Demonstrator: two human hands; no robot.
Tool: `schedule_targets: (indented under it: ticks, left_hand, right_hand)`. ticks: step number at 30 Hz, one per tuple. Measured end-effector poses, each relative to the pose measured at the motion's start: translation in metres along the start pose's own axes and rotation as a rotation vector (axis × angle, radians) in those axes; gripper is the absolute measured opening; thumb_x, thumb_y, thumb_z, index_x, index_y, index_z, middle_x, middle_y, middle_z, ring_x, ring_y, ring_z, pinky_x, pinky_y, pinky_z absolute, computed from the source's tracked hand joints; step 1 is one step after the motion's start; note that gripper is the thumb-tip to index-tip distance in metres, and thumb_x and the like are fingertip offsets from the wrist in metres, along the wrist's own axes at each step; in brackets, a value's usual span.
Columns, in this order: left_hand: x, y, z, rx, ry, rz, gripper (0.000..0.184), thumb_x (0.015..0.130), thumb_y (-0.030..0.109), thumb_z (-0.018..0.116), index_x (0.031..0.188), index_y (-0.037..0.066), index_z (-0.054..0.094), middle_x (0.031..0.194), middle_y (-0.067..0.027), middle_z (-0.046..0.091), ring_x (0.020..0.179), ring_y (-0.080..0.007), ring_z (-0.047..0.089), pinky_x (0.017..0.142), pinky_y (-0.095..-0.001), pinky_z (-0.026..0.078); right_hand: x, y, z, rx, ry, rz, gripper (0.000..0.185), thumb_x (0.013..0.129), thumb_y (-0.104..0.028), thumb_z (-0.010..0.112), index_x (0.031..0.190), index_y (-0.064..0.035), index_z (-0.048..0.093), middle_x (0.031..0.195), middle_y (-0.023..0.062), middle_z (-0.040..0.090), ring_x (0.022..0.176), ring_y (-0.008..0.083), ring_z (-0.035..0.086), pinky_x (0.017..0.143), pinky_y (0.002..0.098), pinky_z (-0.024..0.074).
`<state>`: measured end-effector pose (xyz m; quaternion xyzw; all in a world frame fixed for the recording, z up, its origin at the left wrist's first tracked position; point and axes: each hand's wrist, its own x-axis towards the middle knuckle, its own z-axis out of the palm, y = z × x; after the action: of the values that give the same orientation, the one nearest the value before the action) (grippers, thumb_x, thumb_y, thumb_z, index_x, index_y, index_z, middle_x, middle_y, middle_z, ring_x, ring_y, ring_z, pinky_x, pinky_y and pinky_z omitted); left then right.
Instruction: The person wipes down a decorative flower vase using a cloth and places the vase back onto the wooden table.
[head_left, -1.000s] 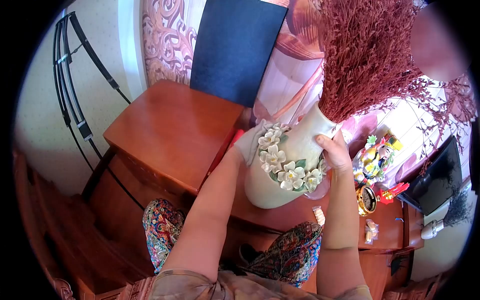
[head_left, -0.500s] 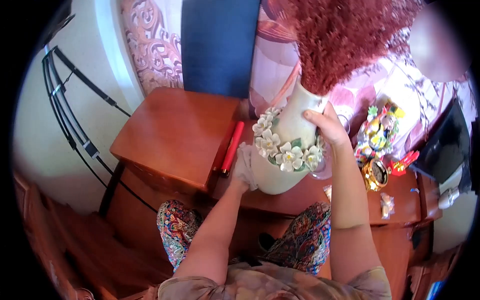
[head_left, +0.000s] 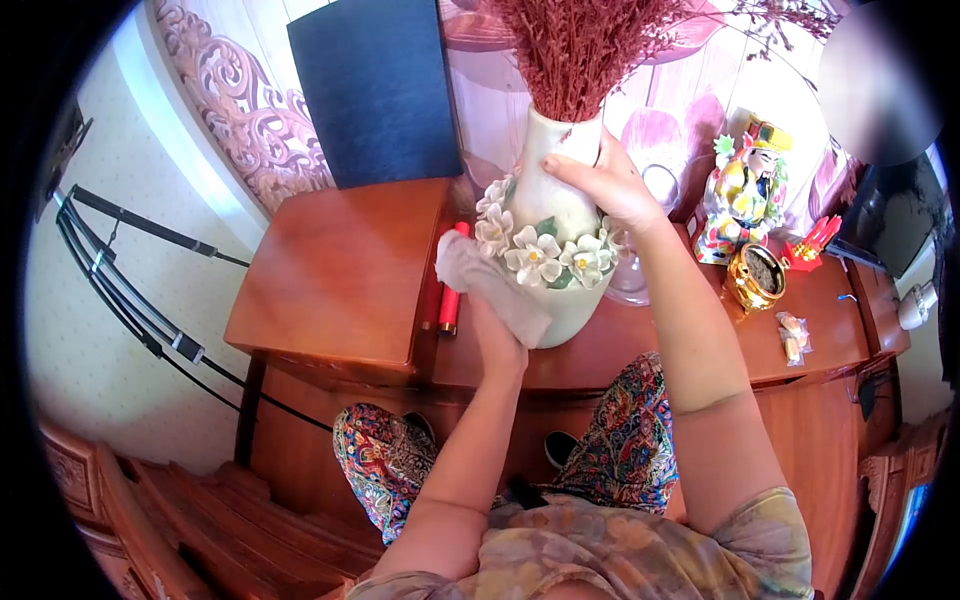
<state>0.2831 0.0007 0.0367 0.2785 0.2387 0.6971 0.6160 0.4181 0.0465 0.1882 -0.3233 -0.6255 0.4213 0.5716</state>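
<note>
We see a shiny brown wooden box (head_left: 340, 280) at the left end of the table (head_left: 475, 365). A dark blue board (head_left: 375, 95) stands up behind it. Just beside the box we spot two red tubes (head_left: 449, 312). On the right, we find a painted figure (head_left: 748, 195) in a yellow hat. Near its feet are a round gold pot (head_left: 742, 291) and a bright red thing (head_left: 812, 245). Some small wrapped bits (head_left: 794, 338) lie near the front edge. Farther right we see a black screen (head_left: 893, 222). Thin black poles (head_left: 160, 222) slant by the pale wall (head_left: 110, 420).
</note>
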Motion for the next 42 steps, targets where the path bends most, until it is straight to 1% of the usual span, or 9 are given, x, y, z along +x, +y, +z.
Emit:
schedule_targets:
  ticks: [11,13,17,19,22,27,30,37,42]
  left_hand:
    - [0.034,-0.017,0.009,-0.098,-0.004,0.147,0.045,0.094,0.027,0.025,0.129,-0.001,0.025,0.132,-0.0104,0.031,0.122,-0.0221,0.031,0.102,-0.031,0.024]
    - [0.048,-0.031,-0.006,0.813,-0.032,0.442,0.04,0.091,0.018,0.03,0.126,-0.002,0.029,0.13,-0.0113,0.033,0.119,-0.0222,0.035,0.1,-0.0291,0.025]
    - [0.057,-0.044,-0.024,1.133,0.057,0.726,0.049,0.089,0.02,0.038,0.132,0.004,0.022,0.132,-0.0097,0.031,0.121,-0.0195,0.031,0.1,-0.0288,0.024]
    - [0.055,-0.081,-0.07,0.633,0.058,0.035,0.055,0.089,0.031,0.038,0.133,0.003,0.02,0.131,-0.0096,0.031,0.121,-0.0188,0.031,0.1,-0.0298,0.025]
    - [0.035,-0.083,-0.063,0.08,0.196,-0.195,0.059,0.09,0.04,0.035,0.133,0.003,0.02,0.132,-0.009,0.031,0.122,-0.0187,0.031,0.1,-0.0297,0.026]
    - [0.014,-0.1,-0.071,0.305,0.297,-0.276,0.05,0.093,0.037,0.028,0.132,0.005,0.026,0.128,-0.0049,0.04,0.116,-0.0188,0.04,0.095,-0.0299,0.033]
    - [0.018,-0.089,-0.065,-0.034,0.179,-0.296,0.05,0.093,0.037,0.026,0.133,0.006,0.025,0.132,-0.0051,0.034,0.117,-0.0191,0.039,0.097,-0.0308,0.032]
    - [0.003,-0.038,-0.005,0.179,0.066,-0.005,0.049,0.094,0.037,0.019,0.13,0.004,0.024,0.128,-0.0104,0.034,0.117,-0.0195,0.038,0.097,-0.0319,0.033]
    - [0.016,0.013,0.041,0.033,0.019,-0.039,0.051,0.092,0.027,0.039,0.132,0.003,0.017,0.132,-0.0118,0.029,0.118,-0.0219,0.034,0.096,-0.0329,0.033]
  right_hand:
    - [0.007,0.024,0.007,-0.542,0.533,-0.21,0.066,0.059,-0.033,0.076,0.105,0.0039,0.045,0.089,0.0192,0.06,0.082,0.0269,0.061,0.073,0.033,0.0465]
    - [0.01,0.021,0.01,-0.611,0.564,-0.192,0.067,0.059,-0.035,0.075,0.104,0.0038,0.045,0.088,0.0204,0.06,0.082,0.0292,0.061,0.072,0.0341,0.0465]
    - [0.014,0.022,0.019,-0.767,0.605,-0.145,0.066,0.062,-0.037,0.074,0.105,0.0041,0.044,0.089,0.02,0.06,0.083,0.0292,0.06,0.073,0.0343,0.046]
    - [0.015,0.026,0.018,-0.78,0.597,-0.193,0.067,0.064,-0.038,0.073,0.105,0.0052,0.043,0.089,0.0187,0.06,0.084,0.028,0.06,0.074,0.0336,0.0457]
    - [0.015,0.02,0.024,-0.642,0.589,-0.285,0.067,0.064,-0.038,0.073,0.105,0.0052,0.043,0.089,0.0181,0.061,0.084,0.0273,0.06,0.073,0.0335,0.046]
    - [0.018,0.028,0.016,-0.805,0.608,-0.148,0.064,0.066,-0.036,0.073,0.105,0.0051,0.043,0.09,0.018,0.061,0.084,0.0251,0.06,0.073,0.0326,0.0464]
    - [0.019,0.033,0.012,-0.774,0.59,-0.146,0.064,0.066,-0.034,0.073,0.105,0.0059,0.042,0.09,0.0187,0.06,0.084,0.0246,0.06,0.073,0.0322,0.0463]
    - [0.017,0.028,0.015,-0.734,0.586,-0.165,0.063,0.067,-0.032,0.073,0.105,0.0076,0.042,0.092,0.0186,0.06,0.085,0.0235,0.059,0.074,0.0311,0.0459]
    - [0.02,0.031,0.013,-0.637,0.589,-0.235,0.071,0.06,-0.039,0.074,0.106,0.0048,0.043,0.087,0.0224,0.06,0.083,0.0364,0.059,0.073,0.0388,0.0456]
